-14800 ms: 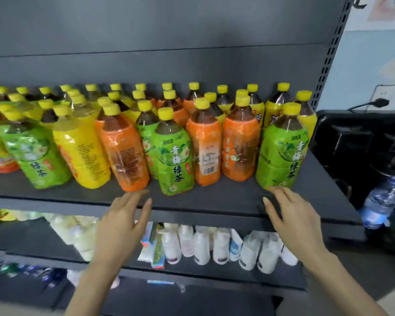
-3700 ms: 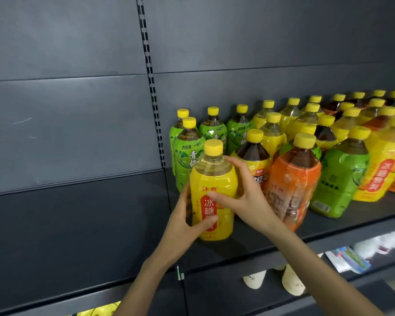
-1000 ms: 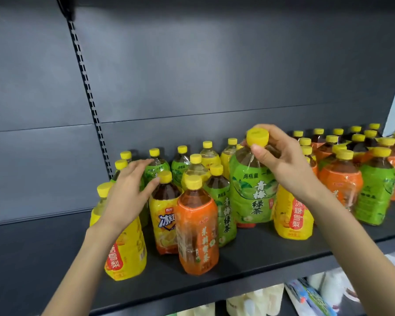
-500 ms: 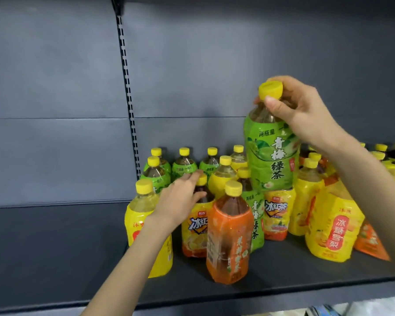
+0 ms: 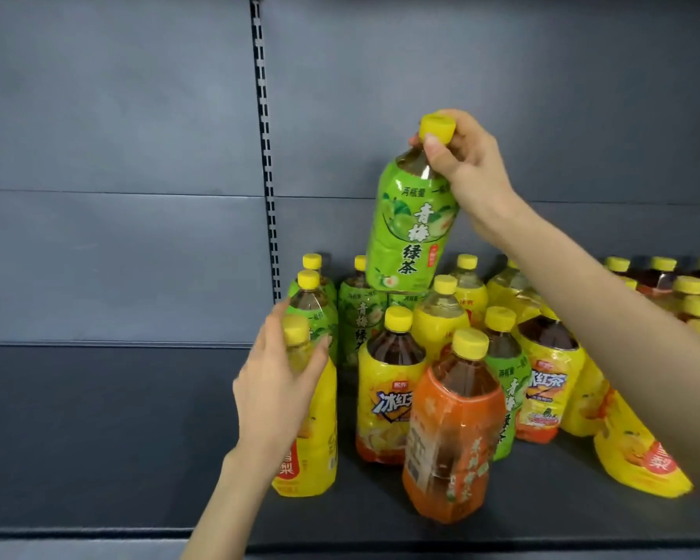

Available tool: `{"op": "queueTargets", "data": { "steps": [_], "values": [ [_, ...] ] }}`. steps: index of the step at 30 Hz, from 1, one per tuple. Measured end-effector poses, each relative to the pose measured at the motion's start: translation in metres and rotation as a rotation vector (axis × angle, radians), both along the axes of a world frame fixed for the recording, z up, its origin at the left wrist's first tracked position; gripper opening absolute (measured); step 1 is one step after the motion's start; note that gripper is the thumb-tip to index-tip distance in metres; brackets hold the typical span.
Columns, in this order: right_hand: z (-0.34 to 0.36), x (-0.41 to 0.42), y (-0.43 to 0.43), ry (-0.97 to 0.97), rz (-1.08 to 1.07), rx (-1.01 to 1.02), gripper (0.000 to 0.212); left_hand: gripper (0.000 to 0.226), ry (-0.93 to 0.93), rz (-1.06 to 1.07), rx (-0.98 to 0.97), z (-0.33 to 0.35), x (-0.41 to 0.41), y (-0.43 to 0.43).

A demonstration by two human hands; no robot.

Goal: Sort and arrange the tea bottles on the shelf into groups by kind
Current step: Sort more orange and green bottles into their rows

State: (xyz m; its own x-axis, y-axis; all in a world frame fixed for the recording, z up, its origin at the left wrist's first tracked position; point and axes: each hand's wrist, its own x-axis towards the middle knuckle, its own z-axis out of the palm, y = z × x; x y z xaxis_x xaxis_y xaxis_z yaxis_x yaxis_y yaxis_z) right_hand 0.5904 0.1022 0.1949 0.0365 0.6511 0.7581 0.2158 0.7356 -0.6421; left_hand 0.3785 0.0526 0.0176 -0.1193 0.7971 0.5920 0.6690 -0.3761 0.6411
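Green tea bottle [image 5: 411, 232] aloft, cap up, axis near-vertical; right hand [image 5: 469, 167] grip round neck, left hand [image 5: 275, 381] round yellow bottle [image 5: 318, 438].

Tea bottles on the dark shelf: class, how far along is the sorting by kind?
Done: a few green-labelled plastic bottles stand together at the back left. In hand: the right hand holds another green-labelled tea bottle above them; the left hand grips a yellow-labelled plastic bottle. Left: the front is mixed, an orange-labelled plastic bottle among yellow and green ones.
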Motion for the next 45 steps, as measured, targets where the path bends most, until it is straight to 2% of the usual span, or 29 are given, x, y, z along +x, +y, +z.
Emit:
{"op": "queueTargets", "data": {
  "steps": [2, 10, 18, 25, 30, 34, 37, 40, 42, 45],
  "values": [
    [-0.013, -0.008, 0.019, 0.007, 0.013, -0.071, 0.012, 0.053, -0.111, -0.038, -0.067, -0.005, -0.002, 0.002],
    [-0.082, -0.018, 0.062, -0.164, -0.011, -0.374, 0.018, 0.039, -0.154, -0.015, 0.025, -0.008, -0.002, 0.004],
    [-0.126, -0.009, 0.075, -0.277, 0.001, -0.547, 0.028, 0.052, -0.118, 0.008, 0.120, -0.012, -0.008, 0.013],
    [-0.140, -0.005, 0.083, -0.319, -0.018, -0.561, 0.030, 0.049, -0.109, 0.051, 0.225, -0.017, -0.006, 0.017],
    [-0.132, 0.004, 0.081, -0.552, -0.083, -0.516, 0.036, 0.047, -0.106, 0.057, 0.228, -0.018, -0.002, 0.018],
    [-0.107, 0.021, 0.059, -0.632, -0.178, -0.374, 0.050, 0.048, -0.116, 0.066, 0.221, -0.018, -0.001, 0.016],
    [-0.086, 0.047, 0.039, -0.705, -0.260, -0.290, 0.043, 0.050, -0.114, 0.075, 0.214, -0.018, 0.001, 0.016],
    [-0.085, 0.075, 0.031, -0.795, -0.303, -0.443, 0.041, 0.051, -0.113, 0.078, 0.217, -0.019, 0.001, 0.015],
    [-0.093, 0.087, 0.029, -0.844, -0.257, -0.575, 0.039, 0.051, -0.109, 0.076, 0.221, -0.019, 0.001, 0.015],
    [-0.103, 0.093, 0.029, -0.705, -0.139, -0.642, 0.034, 0.054, -0.120, 0.065, 0.224, -0.019, 0.001, 0.014]
  ]
}}
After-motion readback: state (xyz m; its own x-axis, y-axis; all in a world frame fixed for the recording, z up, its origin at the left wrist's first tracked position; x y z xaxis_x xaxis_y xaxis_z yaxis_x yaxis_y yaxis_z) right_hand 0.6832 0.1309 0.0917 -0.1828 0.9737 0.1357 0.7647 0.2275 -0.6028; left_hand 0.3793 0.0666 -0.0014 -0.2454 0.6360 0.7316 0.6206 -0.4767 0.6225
